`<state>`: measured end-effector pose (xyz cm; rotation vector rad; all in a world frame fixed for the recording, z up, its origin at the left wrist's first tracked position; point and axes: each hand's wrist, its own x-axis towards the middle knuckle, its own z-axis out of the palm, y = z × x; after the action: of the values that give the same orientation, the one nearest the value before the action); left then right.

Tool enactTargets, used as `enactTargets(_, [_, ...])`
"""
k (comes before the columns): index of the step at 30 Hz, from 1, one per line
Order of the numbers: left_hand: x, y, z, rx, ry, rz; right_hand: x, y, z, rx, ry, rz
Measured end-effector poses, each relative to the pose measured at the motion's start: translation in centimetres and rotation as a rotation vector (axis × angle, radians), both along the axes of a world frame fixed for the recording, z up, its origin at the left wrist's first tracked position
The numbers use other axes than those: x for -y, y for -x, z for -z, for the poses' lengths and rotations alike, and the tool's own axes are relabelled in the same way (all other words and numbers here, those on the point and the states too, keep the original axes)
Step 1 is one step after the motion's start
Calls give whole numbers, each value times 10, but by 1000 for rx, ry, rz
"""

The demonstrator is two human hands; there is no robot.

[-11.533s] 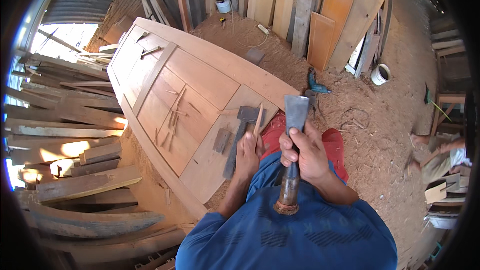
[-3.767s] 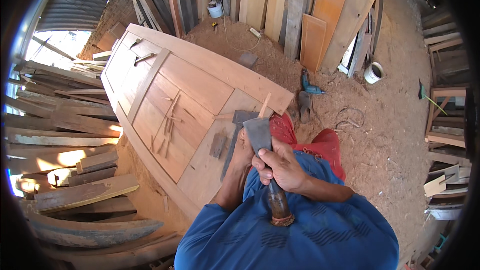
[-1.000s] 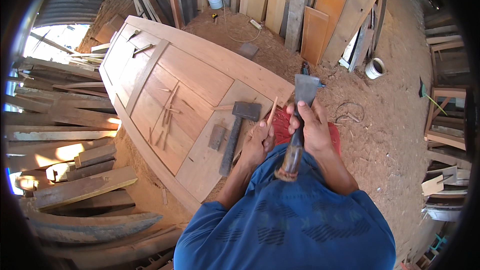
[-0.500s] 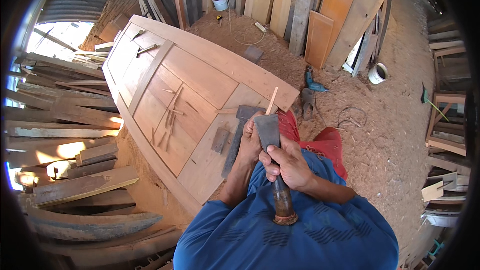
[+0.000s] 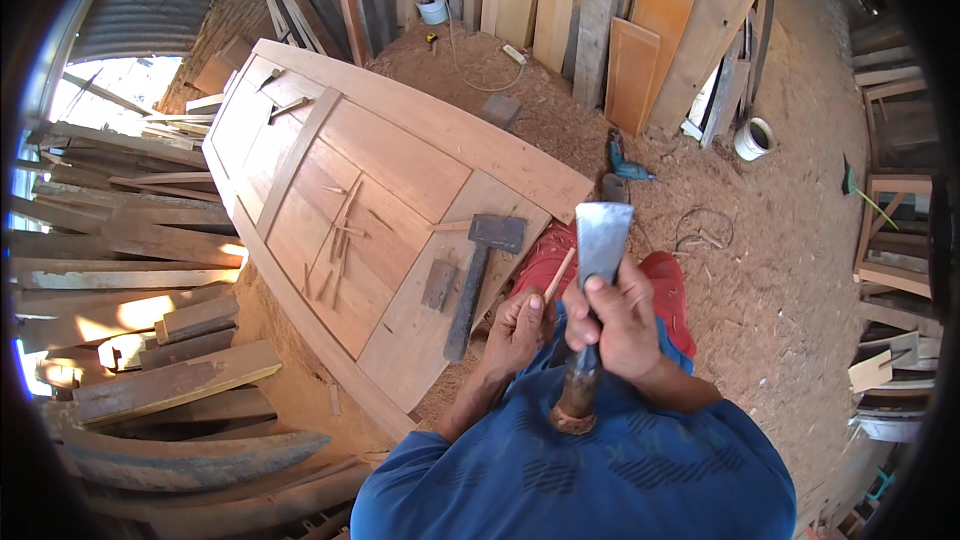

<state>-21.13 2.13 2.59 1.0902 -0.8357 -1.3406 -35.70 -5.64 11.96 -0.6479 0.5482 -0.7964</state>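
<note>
My left hand is closed on a thin tapered wooden stick, which points up and away from me. Just right of it, my right hand grips a broad chisel, blade pointing away and dark handle end near my blue shirt. Beside me lies a large panelled wooden door. On its near end rest a hammer with a long handle and a small wood block. Thin wood slivers are scattered over the middle panels, and two dark tools lie toward the far end.
Lumber is piled along the left. Boards lean upright at the back. A teal power drill, a cord and a white bucket sit on the sawdust-covered floor. Wooden frames stand at the right edge.
Since half a second ago my hands have separated: the left dropped with the stick, and the chisel swung right, off the stick. The other person seen earliest at right is out of view.
</note>
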Motion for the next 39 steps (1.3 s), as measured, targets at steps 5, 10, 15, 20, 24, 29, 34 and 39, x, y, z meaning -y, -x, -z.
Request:
enactTargets(5, [24,-9,-12,-16,-194,-75,15,1,17,67,-145,23])
enactTargets(10, [75,-13,-17,-29,-49,-389,-3,-23,16,80,-229,-280])
enactTargets(15, [57,-11,-36,92,-101,-229,-11,-22,9,-6,-43,-240])
enactTargets(20, [20,-3,9,-120,-130,-101,-3,-4,0,-10,87,-30])
enactTargets(24, [19,-18,-9,-417,-73,20,28,-6,22,-366,335,125])
enactTargets(29, [22,-14,-20,-657,-107,222,48,-7,31,-395,373,115])
enactTargets(34, [22,-5,-15,-318,-92,130,54,-9,41,-515,522,221])
enactTargets(39, [21,-5,-3,-67,-57,103,56,-10,42,-538,473,190])
